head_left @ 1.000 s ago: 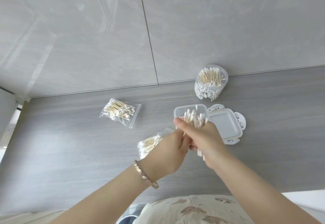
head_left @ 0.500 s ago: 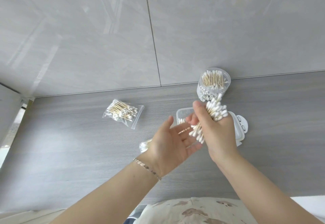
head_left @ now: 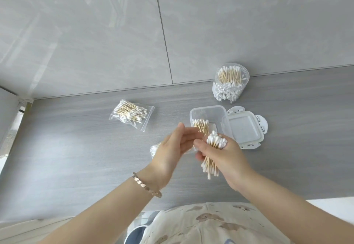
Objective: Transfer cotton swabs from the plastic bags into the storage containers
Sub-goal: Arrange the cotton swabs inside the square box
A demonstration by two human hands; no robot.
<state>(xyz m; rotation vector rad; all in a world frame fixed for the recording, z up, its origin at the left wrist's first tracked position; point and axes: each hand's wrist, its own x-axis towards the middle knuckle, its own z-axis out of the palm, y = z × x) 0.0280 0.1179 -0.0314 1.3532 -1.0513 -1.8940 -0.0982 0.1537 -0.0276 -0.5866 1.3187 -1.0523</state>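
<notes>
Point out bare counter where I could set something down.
Free: the counter left of the swab bag, toward the left edge, and right of the lid and round jar. Crowded: the middle, where left hand and right hand, gripping swabs, meet at the open box.

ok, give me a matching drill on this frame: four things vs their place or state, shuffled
1 round jar
2 rectangular box
3 zip bag
4 right hand

a grips a swab bundle
b against the wall, packed with swabs
c lies flat, left on the counter
d open, few swabs inside, lid beside it

Pairs: 1-b, 2-d, 3-c, 4-a
</notes>
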